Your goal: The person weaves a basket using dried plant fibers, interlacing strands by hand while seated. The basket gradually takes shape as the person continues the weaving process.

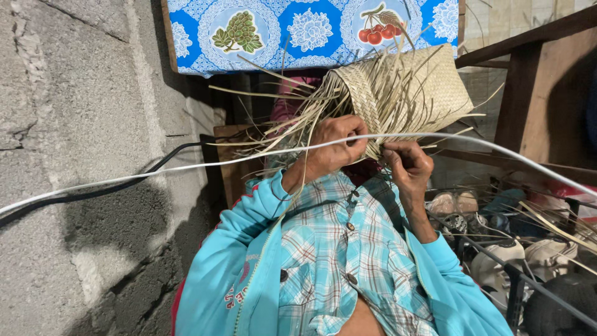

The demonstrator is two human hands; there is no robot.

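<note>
Mid-weave: left hand (333, 146) and right hand (407, 165) pinch loose strips on woven basket (410, 93), probably; next tuck needs tension.

One woven mat (423, 81), two hands, one white cable (186, 167), one black cable (124, 183), one patterned cloth (292, 31).

Shoes (497, 249) partly behind rack (516, 280)

Bench and floor
Bench (186, 37) carries blue fruit-print cloth (311, 28); floor beside wall holds shoes (497, 255) under a wire rack (516, 274).
</note>
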